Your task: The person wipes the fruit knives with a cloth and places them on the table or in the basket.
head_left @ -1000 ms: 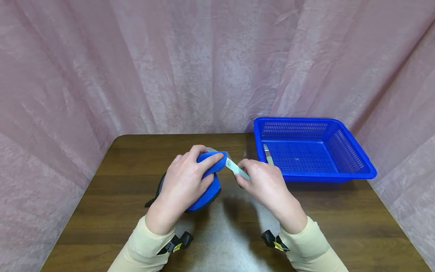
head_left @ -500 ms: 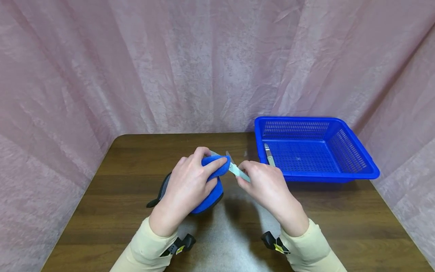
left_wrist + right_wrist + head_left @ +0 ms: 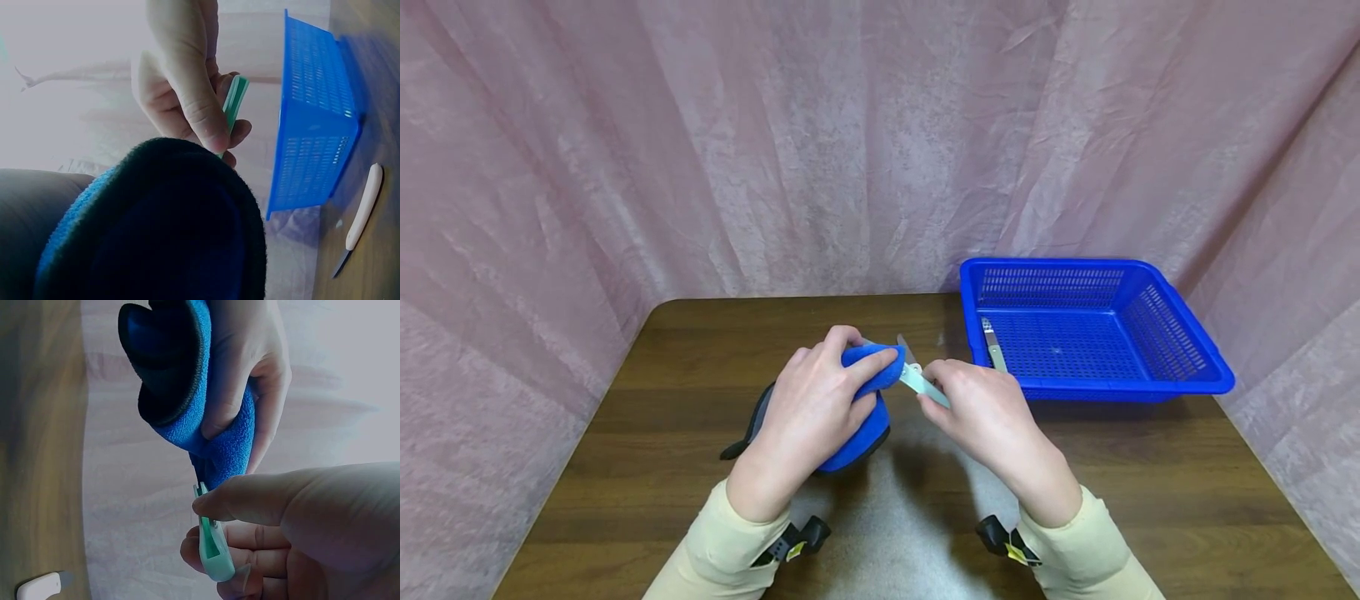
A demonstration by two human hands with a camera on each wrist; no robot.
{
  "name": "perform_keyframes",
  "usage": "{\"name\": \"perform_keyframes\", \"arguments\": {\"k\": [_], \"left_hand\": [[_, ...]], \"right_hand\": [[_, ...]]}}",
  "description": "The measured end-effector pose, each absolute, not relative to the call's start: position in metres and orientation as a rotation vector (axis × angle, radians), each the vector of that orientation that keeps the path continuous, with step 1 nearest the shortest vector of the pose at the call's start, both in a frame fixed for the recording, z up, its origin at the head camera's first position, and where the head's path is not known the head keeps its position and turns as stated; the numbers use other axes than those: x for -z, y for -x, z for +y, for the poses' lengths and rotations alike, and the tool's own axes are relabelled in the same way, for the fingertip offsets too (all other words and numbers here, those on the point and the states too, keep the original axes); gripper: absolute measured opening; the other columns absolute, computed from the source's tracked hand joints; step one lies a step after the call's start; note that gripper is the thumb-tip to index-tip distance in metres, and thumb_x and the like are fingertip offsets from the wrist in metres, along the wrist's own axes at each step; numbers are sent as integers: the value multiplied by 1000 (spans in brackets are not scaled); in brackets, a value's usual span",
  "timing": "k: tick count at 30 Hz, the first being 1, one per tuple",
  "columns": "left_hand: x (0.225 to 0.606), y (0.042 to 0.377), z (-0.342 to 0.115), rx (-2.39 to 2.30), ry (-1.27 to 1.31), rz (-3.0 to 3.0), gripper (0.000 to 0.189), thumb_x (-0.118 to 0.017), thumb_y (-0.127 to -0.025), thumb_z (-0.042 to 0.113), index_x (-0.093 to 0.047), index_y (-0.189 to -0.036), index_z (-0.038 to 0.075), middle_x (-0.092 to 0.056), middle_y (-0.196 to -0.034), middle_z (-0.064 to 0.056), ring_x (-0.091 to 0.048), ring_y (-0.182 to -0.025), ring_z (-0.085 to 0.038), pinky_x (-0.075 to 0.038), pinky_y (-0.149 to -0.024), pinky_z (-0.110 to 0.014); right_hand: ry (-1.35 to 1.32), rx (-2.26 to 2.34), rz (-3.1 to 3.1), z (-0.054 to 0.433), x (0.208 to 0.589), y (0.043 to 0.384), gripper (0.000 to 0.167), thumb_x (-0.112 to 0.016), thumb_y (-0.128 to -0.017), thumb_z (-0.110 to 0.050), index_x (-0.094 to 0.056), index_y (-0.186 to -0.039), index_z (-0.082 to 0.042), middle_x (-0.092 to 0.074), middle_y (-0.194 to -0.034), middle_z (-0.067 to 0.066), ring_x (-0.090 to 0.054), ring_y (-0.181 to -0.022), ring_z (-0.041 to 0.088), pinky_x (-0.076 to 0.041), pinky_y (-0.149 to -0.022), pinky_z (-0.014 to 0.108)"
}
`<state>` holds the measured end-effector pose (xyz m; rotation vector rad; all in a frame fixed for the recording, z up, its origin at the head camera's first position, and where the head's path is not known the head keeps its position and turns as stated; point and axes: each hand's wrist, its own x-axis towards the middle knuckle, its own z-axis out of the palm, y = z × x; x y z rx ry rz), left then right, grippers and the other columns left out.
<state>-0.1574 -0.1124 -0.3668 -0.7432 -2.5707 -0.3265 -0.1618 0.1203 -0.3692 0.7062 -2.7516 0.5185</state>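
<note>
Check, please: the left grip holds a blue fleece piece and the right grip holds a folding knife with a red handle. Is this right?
Only the colour is wrong: the folding knife handle is mint green, as the right wrist view shows.

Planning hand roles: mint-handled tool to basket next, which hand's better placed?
Right hand, probably: it grips the mint handle and is nearer the blue basket; the left hand holds the blue cloth.

The brown table [image 3: 625,483] bears a basket [image 3: 1120,388] and knife [image 3: 364,208].
</note>
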Motion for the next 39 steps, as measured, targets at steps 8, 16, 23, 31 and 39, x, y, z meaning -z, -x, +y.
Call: {"name": "perform_keyframes", "arguments": {"k": [8, 16, 23, 31, 39], "left_hand": [[366, 157, -114, 333, 738, -2553, 51, -89, -92, 20, -78, -141, 29, -64, -131, -17, -75, -103, -30, -57, -77, -45], [367, 158, -118, 345, 721, -2534, 50, -88, -92, 19, -79, -139, 28, -63, -130, -17, -74, -101, -31, -55, -77, -46], [367, 160, -121, 367, 704, -2530, 49, -88, -91, 18, -80, -139, 27, -64, -130, -17, -73, -100, -32, -56, -76, -46], [365, 161, -123, 385, 680, -2545, 49, -87, -92, 19, -79, -140, 26, -64, -130, -18, -73, -98, -34, -57, -78, -48], [364, 163, -126, 390, 662, -2551, 49, -87, -93, 20, -79, -140, 26, -63, -130, -18, -73, -97, -34, -58, -78, -49]], "right_hand": [[-722, -500, -2746, 120, 368, 161, 12, -87, -94, -18, -76, -95, -14, -61, -75, -8, -52, -60, 11, -46, -53, 35], [-730, -506, -2747, 121, 368, 160, 11, -87, -93, -18, -76, -94, -15, -63, -76, -6, -52, -60, 11, -46, -54, 36], [-723, -505, -2734, 122, 367, 159, 11, -87, -92, -18, -75, -93, -17, -61, -74, -8, -52, -60, 11, -46, -53, 37], [-719, -500, -2737, 123, 367, 159, 11, -87, -92, -18, -76, -95, -17, -59, -75, -10, -54, -61, 12, -47, -54, 39], [-721, -507, -2749, 124, 366, 159, 11, -87, -93, -19, -76, -96, -17, -63, -76, -6, -53, -61, 12, -48, -54, 39]]}}
